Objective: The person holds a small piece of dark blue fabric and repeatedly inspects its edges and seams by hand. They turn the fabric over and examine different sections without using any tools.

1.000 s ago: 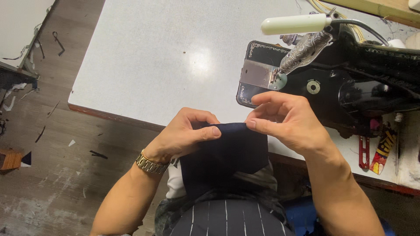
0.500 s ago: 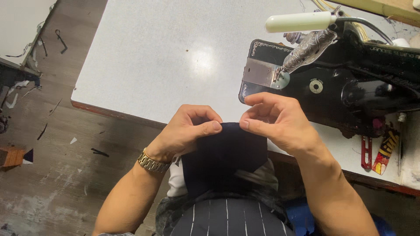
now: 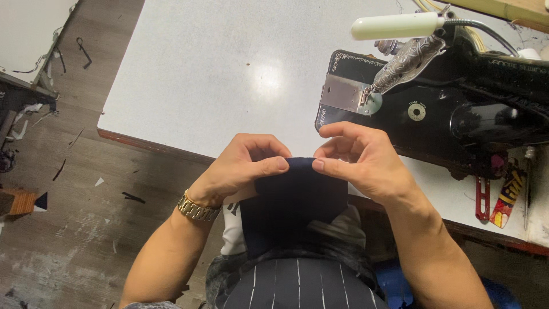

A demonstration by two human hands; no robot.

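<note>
Two hands meet at the top edge of a dark navy piece of cloth [image 3: 300,197], held up just in front of the person's body, at the near edge of the white table [image 3: 217,74]. The left hand [image 3: 243,169] pinches the edge between thumb and curled forefinger; the right hand [image 3: 363,163] does the same from the other side, thumb tips almost touching, the remaining fingers bent above. The cloth hangs down from that pinch towards the lap, over a striped garment [image 3: 297,283]. It looks soft and light, limp enough to sag wherever it is unsupported, and probably folded double along the held edge, though I cannot tell for sure. The edge itself seems the sensible place to grip, close together as now. A black sewing machine [image 3: 457,109] stands just beyond the right hand.
</note>
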